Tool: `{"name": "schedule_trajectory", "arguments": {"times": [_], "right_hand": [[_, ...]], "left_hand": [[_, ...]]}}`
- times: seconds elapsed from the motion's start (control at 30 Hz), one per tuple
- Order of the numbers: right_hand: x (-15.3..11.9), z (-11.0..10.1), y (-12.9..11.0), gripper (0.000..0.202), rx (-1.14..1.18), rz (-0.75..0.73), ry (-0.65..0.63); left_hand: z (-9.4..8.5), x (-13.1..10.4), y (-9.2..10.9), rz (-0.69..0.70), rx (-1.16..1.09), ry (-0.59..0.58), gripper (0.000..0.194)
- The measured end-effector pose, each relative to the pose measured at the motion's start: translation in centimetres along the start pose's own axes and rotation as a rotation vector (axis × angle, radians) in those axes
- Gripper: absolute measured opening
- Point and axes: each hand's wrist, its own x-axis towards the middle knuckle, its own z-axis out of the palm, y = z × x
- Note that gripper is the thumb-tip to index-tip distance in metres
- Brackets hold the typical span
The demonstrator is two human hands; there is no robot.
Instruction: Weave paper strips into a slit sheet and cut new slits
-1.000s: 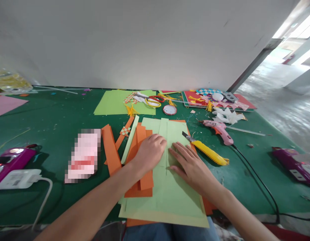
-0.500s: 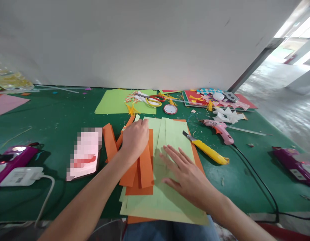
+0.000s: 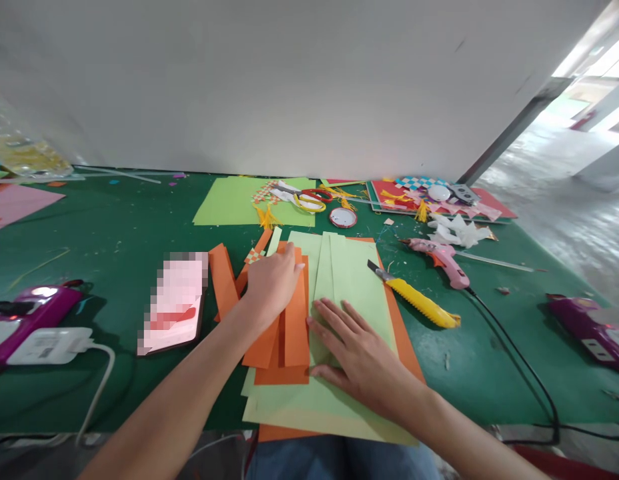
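Note:
My left hand [image 3: 273, 279] is closed at the top of an orange paper strip [image 3: 296, 327], its fingertips partly hidden. That strip lies over more orange paper [image 3: 262, 350]. Flat on the light green paper [image 3: 359, 267], my right hand [image 3: 357, 353] has its fingers stretched out and holds nothing. Narrow light green strips [image 3: 329, 267] lie on the sheet just beyond its fingertips. Left of my left hand are another orange strip [image 3: 223, 277] and a small checkered woven piece [image 3: 254, 255].
A yellow utility knife [image 3: 422, 303] with its blade out lies right of the paper, near a pink glue gun [image 3: 442, 260] with a cord. Scissors [image 3: 309, 199] and a round lid [image 3: 343, 217] sit behind. At left are a phone [image 3: 174, 303] and a purple power strip [image 3: 34, 313].
The orange strip at my left hand has straightened and shifted slightly away from me. My right hand has moved a little left and nearer, and now rests flat on the green paper.

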Motion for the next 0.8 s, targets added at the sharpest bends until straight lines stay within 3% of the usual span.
{"name": "schedule_trajectory", "arguments": {"times": [0.1, 0.17, 0.27, 0.33, 0.47, 0.57, 0.63, 0.73, 0.8], "right_hand": [[-0.1, 0.1, 0.0, 0.064, 0.043, -0.01, 0.02], [-0.2, -0.2, 0.3, 0.06, 0.117, 0.021, 0.088], [-0.1, -1.1, 1.0, 0.045, 0.331, 0.244, 0.29], [0.1, -2.0, 1.7, 0.035, 0.538, 0.437, 0.367], [0.4, -2.9, 2.5, 0.028, 0.876, 0.659, 0.253], [0.0, -2.6, 2.8, 0.039, 1.014, 0.729, 0.217], [-0.4, -2.1, 3.0, 0.051, 0.981, 0.745, 0.257], [-0.9, -1.4, 3.5, 0.051, 0.724, 0.71, 0.307], [-1.1, -1.1, 3.8, 0.048, 0.478, 0.678, 0.28]], "left_hand": [[-0.1, 0.3, 0.0, 0.021, -0.139, 0.064, 0.042], [-0.2, 0.6, 0.0, 0.042, -0.351, 0.136, 0.04], [-0.4, 0.8, 0.4, 0.105, -0.797, 0.219, 0.035], [-0.5, 0.7, 0.9, 0.132, -1.043, 0.195, 0.033], [-0.3, 0.2, 2.0, 0.157, -1.295, 0.08, 0.034], [0.1, -0.2, 2.7, 0.168, -1.258, 0.053, 0.036], [0.5, -0.5, 3.1, 0.19, -1.133, 0.055, 0.039], [1.3, -1.0, 3.6, 0.333, -0.845, 0.096, 0.043], [1.7, -1.3, 3.9, 0.447, -0.657, 0.041, 0.046]]}}
